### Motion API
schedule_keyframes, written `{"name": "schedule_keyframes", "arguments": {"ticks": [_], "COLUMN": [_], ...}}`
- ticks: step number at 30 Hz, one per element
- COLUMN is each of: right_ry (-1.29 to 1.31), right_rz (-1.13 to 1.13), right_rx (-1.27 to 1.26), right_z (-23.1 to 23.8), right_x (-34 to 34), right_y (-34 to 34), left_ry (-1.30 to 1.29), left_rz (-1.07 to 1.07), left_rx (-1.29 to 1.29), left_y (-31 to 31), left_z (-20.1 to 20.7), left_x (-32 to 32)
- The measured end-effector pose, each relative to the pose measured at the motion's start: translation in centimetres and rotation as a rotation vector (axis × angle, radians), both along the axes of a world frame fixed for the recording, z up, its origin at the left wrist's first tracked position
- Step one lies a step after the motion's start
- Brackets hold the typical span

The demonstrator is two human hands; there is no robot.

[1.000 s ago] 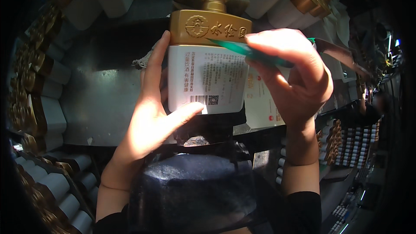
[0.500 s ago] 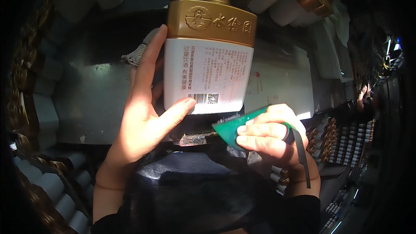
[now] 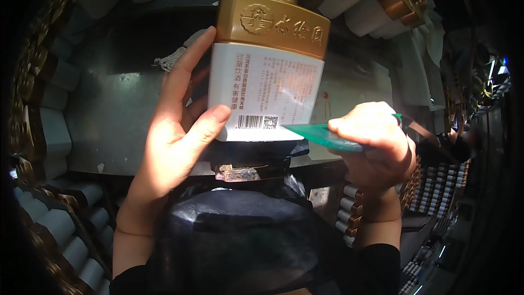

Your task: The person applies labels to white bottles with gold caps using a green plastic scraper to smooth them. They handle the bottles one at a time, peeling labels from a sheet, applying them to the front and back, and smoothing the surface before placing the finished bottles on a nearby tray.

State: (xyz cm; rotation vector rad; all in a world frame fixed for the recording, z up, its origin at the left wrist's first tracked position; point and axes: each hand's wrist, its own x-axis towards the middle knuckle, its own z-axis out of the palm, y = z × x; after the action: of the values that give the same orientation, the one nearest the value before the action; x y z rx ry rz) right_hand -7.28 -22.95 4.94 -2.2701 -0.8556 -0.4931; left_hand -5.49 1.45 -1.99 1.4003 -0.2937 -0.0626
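A white bottle [image 3: 262, 95] with a gold shoulder and neck leans tilted in front of me, its label with dark and red print and a barcode facing me. My left hand [image 3: 172, 139] grips it by the left side, the thumb at the lower left edge, the other fingers partly hidden behind. In my right hand [image 3: 376, 145] is a flat green scraper [image 3: 322, 135], seen nearly edge-on. Its tip lies over the bottle's lower label, just right of the square code; whether it presses there I cannot tell. A dark strap [image 3: 423, 131] hangs by the right wrist.
Under the bottle is a dark stand [image 3: 251, 155], with a clear-wrapped piece [image 3: 238, 175] below it. A white sheet [image 3: 355, 98] lies on the grey table [image 3: 117, 125]. White and gold bottles line the left [image 3: 52, 114], top right [image 3: 376, 0] and lower right [image 3: 436, 186].
My right hand has risen and moved right, turning the green scraper from broad face to edge-on, its tip now over the label. The bottle has shifted slightly up; my left thumb has moved up and left.
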Motion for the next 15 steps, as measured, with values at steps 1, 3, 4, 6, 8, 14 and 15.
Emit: {"name": "schedule_keyframes", "arguments": {"ticks": [1,3,4,6,8,14,15], "right_ry": [-0.094,-0.25,-0.283,-0.166,0.02,-0.235,-0.267], "right_rz": [-0.031,-0.013,0.021,0.188,0.322,0.063,0.17], "right_rx": [0.061,-0.001,-0.069,-0.122,-0.142,0.023,-0.115], "right_z": [-0.4,-0.9,-1.3,-1.5,-0.9,-0.1,-0.2], "right_x": [1.3,2.7,2.3,0.6,-0.5,5.7,4.5], "right_y": [0.5,1.6,2.2,3.4,4.5,5.4,5.5], "left_ry": [-0.047,-0.049,-0.051,-0.026,0.002,0.012,0.005], "left_rz": [0.021,0.023,0.024,0.082,0.112,0.107,0.103], "left_rx": [0.009,-0.033,-0.054,-0.083,-0.11,-0.107,-0.102], "left_y": [0.1,0.1,0.1,0.5,0.7,1.2,1.3], "left_z": [-0.3,-0.4,-0.5,-0.5,-0.5,-0.5,-0.5], "left_x": [0.1,0.2,0.2,-0.1,-0.2,-0.2,-0.3]}}
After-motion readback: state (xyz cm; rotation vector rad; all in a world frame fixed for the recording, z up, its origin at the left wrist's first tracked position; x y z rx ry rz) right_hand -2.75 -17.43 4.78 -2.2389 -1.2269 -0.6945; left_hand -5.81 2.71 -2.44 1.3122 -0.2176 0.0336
